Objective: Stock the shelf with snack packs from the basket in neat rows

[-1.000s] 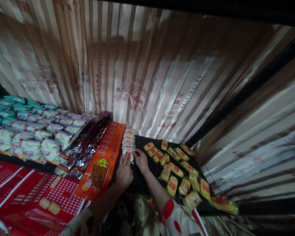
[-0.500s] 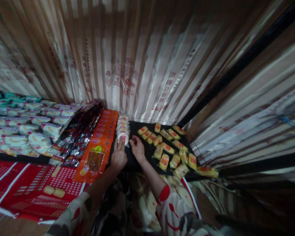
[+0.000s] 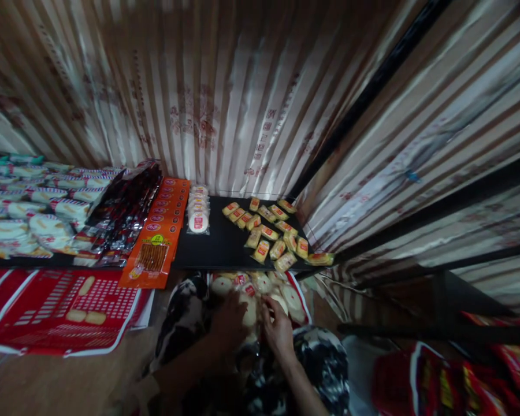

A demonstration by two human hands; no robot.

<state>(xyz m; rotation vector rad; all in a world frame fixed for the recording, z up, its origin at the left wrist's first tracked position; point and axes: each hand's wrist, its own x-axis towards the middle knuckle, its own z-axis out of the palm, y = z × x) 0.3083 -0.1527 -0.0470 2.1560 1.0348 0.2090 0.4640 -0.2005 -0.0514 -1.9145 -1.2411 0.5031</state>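
Both hands are low, over a basket (image 3: 304, 297) of round white crackers in clear wrappers (image 3: 263, 282) between my knees. My left hand (image 3: 230, 316) is dark and smeared, reaching among the packs; its fingers cannot be made out. Beside it my right hand (image 3: 279, 329) has its fingers bent together at the packs, and what they pinch is hidden. Above, on the black shelf (image 3: 212, 254), a row of wrapped white crackers (image 3: 198, 221) lies overlapped front to back. To its right, small yellow-wrapped snack packs (image 3: 268, 232) lie scattered.
An orange snack packet strip (image 3: 156, 231) overhangs the shelf front, with dark red packets (image 3: 127, 211) and stacked white packets (image 3: 52, 231) further left. Below stands a red basket (image 3: 60, 329) holding a few pale pieces. A black pole (image 3: 355, 115) slants before the curtain. Red packets (image 3: 472, 381) fill the lower right.
Both hands have left the row of white crackers on the shelf and dropped into the basket below. The view has tipped down and shifted right.
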